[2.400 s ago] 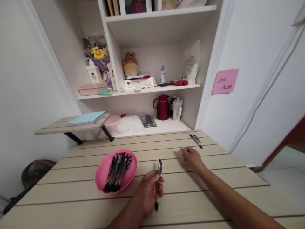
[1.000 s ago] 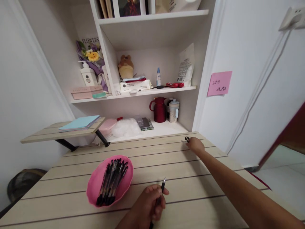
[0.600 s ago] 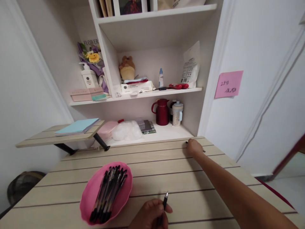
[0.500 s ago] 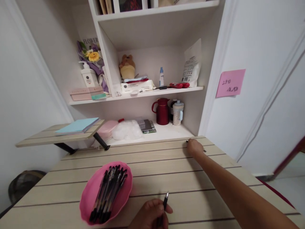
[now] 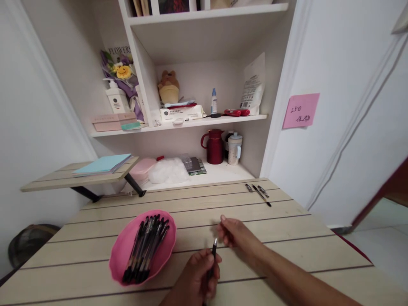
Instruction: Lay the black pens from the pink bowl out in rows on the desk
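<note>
My left hand (image 5: 199, 272), at the bottom centre, has its fingers closed around a black pen (image 5: 213, 250) whose bare silver tip points up. Just right of that tip is my right hand (image 5: 236, 233), fingers loosely curled and apart, with nothing visible in them. A pink scalloped bowl (image 5: 116, 259) left of my hands holds several black pens (image 5: 146, 248), lying in a bundle. Towards the far right of the desk lie another pen (image 5: 262, 196) and two short dark pieces that look like pen caps (image 5: 248, 188).
Behind the slatted desk (image 5: 204, 204) stands a white shelf unit (image 5: 204, 123) with a red jug (image 5: 214, 146), a pale cup (image 5: 235, 148) and a white fluffy bundle (image 5: 168, 171). A small raised shelf (image 5: 51, 180) at left bears blue paper (image 5: 103, 164).
My right hand has drawn back from the desk's far right corner towards my left hand, uncovering the pen and small pieces there. The left hand still grips its pen.
</note>
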`<state>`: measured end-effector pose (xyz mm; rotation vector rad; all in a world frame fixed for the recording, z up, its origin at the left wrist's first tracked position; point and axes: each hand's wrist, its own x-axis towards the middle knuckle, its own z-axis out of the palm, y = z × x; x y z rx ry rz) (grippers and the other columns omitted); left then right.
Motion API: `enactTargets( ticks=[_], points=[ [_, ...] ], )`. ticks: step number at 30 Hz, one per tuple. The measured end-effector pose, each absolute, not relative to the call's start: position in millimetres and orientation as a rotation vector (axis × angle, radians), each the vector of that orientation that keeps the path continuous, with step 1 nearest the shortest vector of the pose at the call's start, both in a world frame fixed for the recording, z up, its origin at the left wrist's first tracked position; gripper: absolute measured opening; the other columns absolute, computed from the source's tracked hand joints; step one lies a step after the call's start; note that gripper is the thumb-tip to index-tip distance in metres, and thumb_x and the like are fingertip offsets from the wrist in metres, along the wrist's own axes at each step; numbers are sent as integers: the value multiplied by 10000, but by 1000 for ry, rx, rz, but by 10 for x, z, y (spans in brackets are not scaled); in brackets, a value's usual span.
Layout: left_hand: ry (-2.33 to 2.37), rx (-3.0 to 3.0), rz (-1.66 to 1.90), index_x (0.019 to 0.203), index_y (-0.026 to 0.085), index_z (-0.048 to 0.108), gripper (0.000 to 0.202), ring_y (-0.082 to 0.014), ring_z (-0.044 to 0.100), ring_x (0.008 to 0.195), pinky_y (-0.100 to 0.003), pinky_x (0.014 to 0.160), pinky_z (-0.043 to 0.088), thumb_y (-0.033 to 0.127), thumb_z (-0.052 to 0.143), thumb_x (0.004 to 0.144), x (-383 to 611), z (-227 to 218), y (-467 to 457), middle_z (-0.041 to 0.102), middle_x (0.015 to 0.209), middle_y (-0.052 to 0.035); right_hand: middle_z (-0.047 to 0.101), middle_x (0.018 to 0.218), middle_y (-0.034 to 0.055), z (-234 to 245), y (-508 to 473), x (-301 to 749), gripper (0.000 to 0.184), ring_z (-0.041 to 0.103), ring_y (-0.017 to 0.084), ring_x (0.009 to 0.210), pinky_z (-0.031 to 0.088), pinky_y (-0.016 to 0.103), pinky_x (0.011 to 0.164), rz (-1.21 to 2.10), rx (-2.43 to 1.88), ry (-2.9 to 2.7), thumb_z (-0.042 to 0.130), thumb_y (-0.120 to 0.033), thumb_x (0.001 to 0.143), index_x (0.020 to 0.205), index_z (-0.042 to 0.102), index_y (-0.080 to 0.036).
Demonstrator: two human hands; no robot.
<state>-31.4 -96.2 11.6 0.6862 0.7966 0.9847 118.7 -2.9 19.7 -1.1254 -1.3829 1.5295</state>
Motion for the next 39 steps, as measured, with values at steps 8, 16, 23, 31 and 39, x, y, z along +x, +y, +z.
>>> enactTargets(
  ticks=[8,16,23,31,39],
  points=[
    [763,693,1081,791,136,559,244,-26,389,401,-169,370,214,346,642,700,-275,166,-964,512,603,20,502,444,-29,159,-685,822,425,477,121,340,367,243,359,1821,-744,-946,511,-596,726,665,481,-176],
    [794,723,999,784,140,542,287,-36,375,330,-178,335,176,421,575,734,-292,119,-984,523,524,26,464,407,-67,195,-646,836,370,450,110,273,297,214,302,1746,-810,-968,672,-497,627,658,505,-167],
    [755,712,966,808,144,534,271,-21,331,309,-175,332,121,410,541,760,-315,103,-971,537,538,24,453,430,-65,197,-645,878,363,462,111,304,314,222,323,1822,-728,-1004,613,-519,687,682,518,-169],
    [746,743,938,790,152,513,249,-11,296,308,-171,333,102,397,542,761,-335,138,-974,530,548,29,579,590,-6,181,-634,913,358,528,121,408,396,241,372,1885,-639,-962,589,-507,719,797,563,-158],
    [783,709,923,783,153,505,239,-8,281,315,-166,347,98,386,548,752,-346,152,-969,526,544,32,566,544,-15,170,-606,926,349,524,128,404,391,242,374,1870,-615,-979,628,-477,698,830,572,-158]
  ],
)
